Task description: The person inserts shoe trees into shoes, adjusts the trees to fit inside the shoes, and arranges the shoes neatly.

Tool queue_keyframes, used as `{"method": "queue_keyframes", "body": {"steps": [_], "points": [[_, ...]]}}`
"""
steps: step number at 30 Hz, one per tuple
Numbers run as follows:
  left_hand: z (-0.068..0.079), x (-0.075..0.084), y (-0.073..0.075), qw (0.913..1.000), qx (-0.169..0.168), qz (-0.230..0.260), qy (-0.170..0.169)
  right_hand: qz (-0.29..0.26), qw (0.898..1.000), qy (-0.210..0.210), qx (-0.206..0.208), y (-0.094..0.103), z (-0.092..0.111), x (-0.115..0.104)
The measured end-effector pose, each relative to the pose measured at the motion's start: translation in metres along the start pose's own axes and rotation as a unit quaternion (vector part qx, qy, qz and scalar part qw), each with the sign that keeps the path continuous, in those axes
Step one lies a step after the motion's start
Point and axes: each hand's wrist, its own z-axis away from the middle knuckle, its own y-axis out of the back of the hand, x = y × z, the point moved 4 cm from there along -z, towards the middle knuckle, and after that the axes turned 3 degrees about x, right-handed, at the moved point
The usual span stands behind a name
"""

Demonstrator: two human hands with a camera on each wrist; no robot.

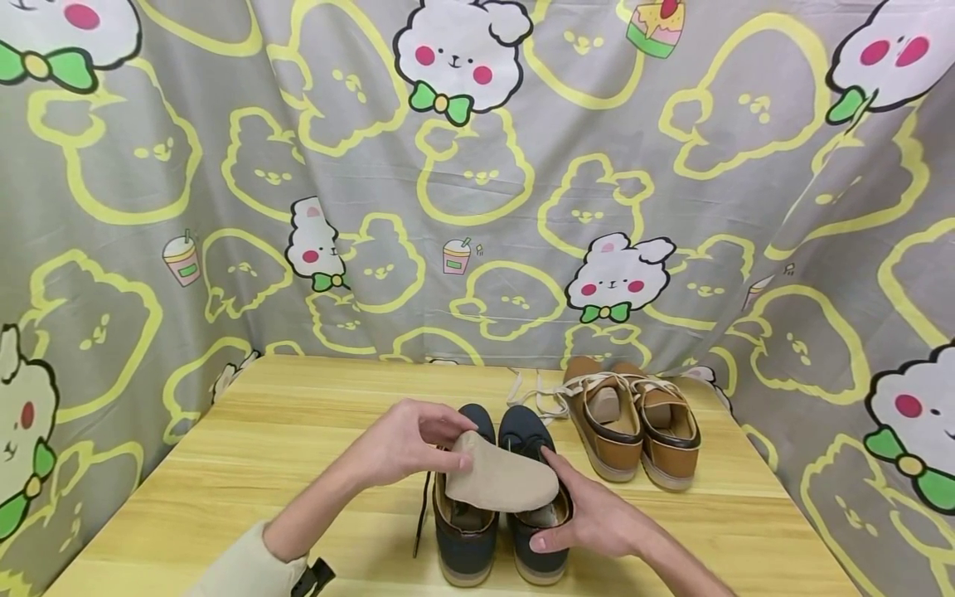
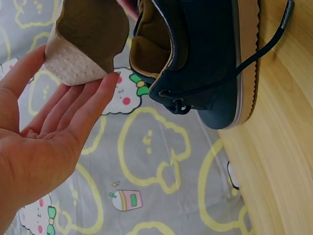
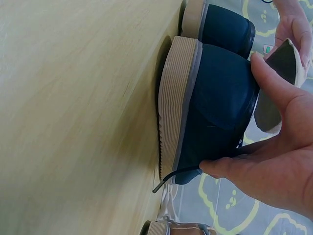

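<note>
A pair of navy lace-up shoes stands side by side on the wooden table, toes away from me: the left shoe (image 1: 466,547) and the right shoe (image 1: 540,551). My left hand (image 1: 403,448) pinches one end of a beige moulded-pulp shoe insert (image 1: 507,479) between thumb and fingers. The insert spans above both shoe openings, its broad rounded end over the right shoe. Its hollow brown underside (image 2: 93,27) faces the left wrist camera. My right hand (image 1: 604,514) grips the right shoe, thumb at the heel collar and fingers along the outer side (image 3: 217,98).
Brown lace-up shoes (image 1: 622,460) stand at the back right, with pale inserts (image 1: 603,406) inside and white laces (image 1: 548,402) trailing left. A dark loose lace (image 1: 422,514) hangs beside the left navy shoe. A patterned curtain (image 1: 358,207) surrounds the table (image 1: 246,464).
</note>
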Motion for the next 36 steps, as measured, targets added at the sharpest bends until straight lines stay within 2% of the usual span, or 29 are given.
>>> {"method": "queue_keyframes", "body": {"steps": [8, 21, 28, 36], "points": [[-0.003, -0.001, -0.008, 0.9994, -0.029, 0.021, 0.005, 0.005, 1.000, 0.000, 0.005, -0.001, 0.000, 0.001], [-0.008, 0.007, -0.013, 0.9996, -0.021, -0.019, -0.009, 0.010, 1.000, 0.002, 0.015, -0.002, 0.000, 0.001], [-0.014, 0.014, -0.022, 0.9982, -0.042, -0.031, -0.028, 0.011, 1.000, 0.004, 0.015, -0.002, -0.001, 0.001], [-0.022, 0.021, -0.031, 0.9953, -0.036, -0.075, -0.049, 0.019, 1.000, 0.004, 0.020, -0.002, 0.000, -0.001]]}}
